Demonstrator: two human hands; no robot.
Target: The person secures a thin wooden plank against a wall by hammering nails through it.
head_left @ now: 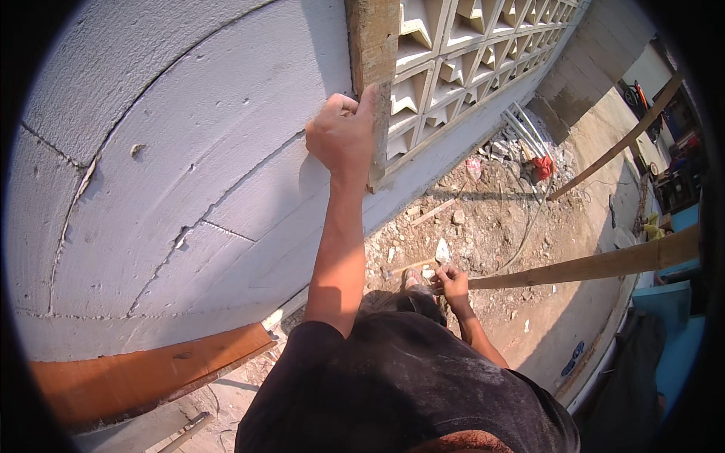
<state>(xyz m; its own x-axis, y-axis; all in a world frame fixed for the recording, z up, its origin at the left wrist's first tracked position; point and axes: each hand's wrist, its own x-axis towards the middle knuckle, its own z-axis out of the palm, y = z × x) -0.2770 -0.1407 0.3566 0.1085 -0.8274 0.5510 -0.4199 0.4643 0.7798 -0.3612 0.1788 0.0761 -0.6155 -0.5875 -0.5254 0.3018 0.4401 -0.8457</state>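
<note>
My left hand [343,136] is raised against the white block wall [226,151]. Its fingers are curled, and the thumb presses along the edge of an upright wooden plank [374,53] beside the wall. Lower down, in front of my body, my right hand [453,287] is closed. A pointed trowel [442,251] juts out just beyond its fingers; the grip on the handle is partly hidden. Close by, a tool with a light wooden handle [411,266] and a small dark head shows, perhaps a hammer; I cannot tell whether it touches the hand.
Patterned ventilation blocks [453,72] continue right of the plank. Rubble covers the ground [483,219] below. Two long poles [589,264] [627,140] slant in from the right. An orange-brown board [151,370] runs along the wall's foot at lower left. Pale pipes [525,124] lie near a red object [542,167].
</note>
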